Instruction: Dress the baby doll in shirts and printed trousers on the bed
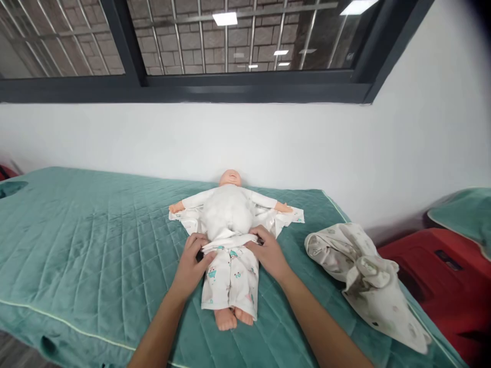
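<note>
A baby doll [231, 179] lies on its back, head toward the wall and feet toward me. Its white stuffed body [228, 209] shows, and its arms stretch out to both sides over a spread printed shirt [293, 213]. Printed white pants [230, 278] cover its legs, with the bare feet [225, 319] sticking out below. My left hand [195, 261] pinches the waistband at the doll's left-hand side as I see it. On the opposite side, my right hand [268, 251] grips the same waistband, thumb and fingers closed on the cloth.
A green quilted cover [95, 245] lies under the doll. To the right rests a crumpled printed cloth [360, 276] near the edge. Beyond that edge stands a red plastic object [433, 276]. A white wall [268, 138] and a dark-framed window [230, 92] rise behind.
</note>
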Available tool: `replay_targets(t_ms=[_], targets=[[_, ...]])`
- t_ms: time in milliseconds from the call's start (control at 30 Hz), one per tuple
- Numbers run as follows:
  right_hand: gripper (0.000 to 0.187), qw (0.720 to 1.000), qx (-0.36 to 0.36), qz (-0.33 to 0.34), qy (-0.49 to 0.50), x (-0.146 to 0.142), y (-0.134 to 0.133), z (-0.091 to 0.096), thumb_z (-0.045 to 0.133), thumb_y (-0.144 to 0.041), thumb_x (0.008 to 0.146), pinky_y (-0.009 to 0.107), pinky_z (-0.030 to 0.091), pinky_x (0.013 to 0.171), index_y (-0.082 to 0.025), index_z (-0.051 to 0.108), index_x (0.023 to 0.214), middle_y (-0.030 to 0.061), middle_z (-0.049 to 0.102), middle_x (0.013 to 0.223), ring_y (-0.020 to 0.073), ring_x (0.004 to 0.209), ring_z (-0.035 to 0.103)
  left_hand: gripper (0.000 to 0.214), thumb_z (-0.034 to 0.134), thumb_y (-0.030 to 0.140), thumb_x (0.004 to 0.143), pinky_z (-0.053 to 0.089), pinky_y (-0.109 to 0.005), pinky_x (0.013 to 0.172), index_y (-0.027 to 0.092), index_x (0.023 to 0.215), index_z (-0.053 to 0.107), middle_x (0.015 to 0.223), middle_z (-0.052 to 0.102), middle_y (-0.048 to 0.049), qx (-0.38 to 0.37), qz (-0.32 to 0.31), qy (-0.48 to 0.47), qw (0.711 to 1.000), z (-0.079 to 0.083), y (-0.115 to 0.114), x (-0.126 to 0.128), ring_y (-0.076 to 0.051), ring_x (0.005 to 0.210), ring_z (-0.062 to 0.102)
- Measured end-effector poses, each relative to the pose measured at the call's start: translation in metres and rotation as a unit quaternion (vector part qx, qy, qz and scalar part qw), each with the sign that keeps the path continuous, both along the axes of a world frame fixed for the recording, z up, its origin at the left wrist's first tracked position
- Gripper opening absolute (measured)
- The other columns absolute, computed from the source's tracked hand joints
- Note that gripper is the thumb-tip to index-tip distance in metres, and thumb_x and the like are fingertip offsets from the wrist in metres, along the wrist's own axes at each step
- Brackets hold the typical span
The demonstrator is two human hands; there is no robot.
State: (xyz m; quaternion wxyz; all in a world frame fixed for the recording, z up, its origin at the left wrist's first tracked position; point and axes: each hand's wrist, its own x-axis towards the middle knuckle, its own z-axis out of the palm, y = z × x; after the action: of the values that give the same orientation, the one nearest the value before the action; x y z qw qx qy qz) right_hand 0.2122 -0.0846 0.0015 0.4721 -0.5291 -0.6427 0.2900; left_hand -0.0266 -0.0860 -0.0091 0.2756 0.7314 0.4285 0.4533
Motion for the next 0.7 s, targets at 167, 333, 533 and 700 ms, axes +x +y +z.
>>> replay_targets(t_ms=[167,333,533,700], targets=[[0.021,0.999,0.025,0.022,-0.024,-0.004,-0.017,0.009,0.061,-0.034,0.086,0.028,0.037,0.069,-0.020,0.055,0.072,-0.0019,0.051,0.077,0.0150,0.075,0.049,0.031,0.066,0.039,0.081,0.039,-0.035,0.096,0.022,0.105,0.056,0.113,0.050,-0.0063,-0.036,-0.002,-0.018,0.999,0.003,0.001,0.001,-0.022,0.111,0.050],[0.032,0.997,0.008,0.059,-0.055,-0.014,-0.053,0.015,0.056,-0.038,0.091,0.028,0.038,0.068,-0.020,0.049,0.064,-0.0009,0.050,0.072,0.0161,0.074,0.050,0.028,0.065,0.030,0.081,0.041,-0.034,0.095,0.022,0.107,0.056,0.112,0.052,-0.0058,-0.024,-0.001,-0.026,0.999,0.002,0.005,0.001,-0.021,0.109,0.051],[0.025,0.998,-0.003,0.006,-0.061,-0.022,-0.061,0.009,0.055,-0.040,0.091,0.031,0.041,0.074,-0.021,0.056,0.075,0.0006,0.053,0.080,0.0182,0.079,0.053,0.022,0.062,0.029,0.083,0.044,-0.033,0.085,0.021,0.103,0.059,0.101,0.060,-0.0038,-0.046,0.018,-0.024,0.999,0.005,-0.002,0.001,-0.019,0.095,0.056],[0.014,0.999,0.026,-0.014,-0.046,-0.022,-0.054,0.006,0.054,-0.033,0.091,0.032,0.042,0.082,-0.022,0.057,0.083,0.0024,0.055,0.091,0.0196,0.090,0.054,0.022,0.059,0.038,0.087,0.045,-0.033,0.080,0.020,0.100,0.059,0.095,0.063,-0.0028,-0.116,0.018,-0.029,0.993,0.002,-0.039,-0.003,-0.019,0.087,0.058]])
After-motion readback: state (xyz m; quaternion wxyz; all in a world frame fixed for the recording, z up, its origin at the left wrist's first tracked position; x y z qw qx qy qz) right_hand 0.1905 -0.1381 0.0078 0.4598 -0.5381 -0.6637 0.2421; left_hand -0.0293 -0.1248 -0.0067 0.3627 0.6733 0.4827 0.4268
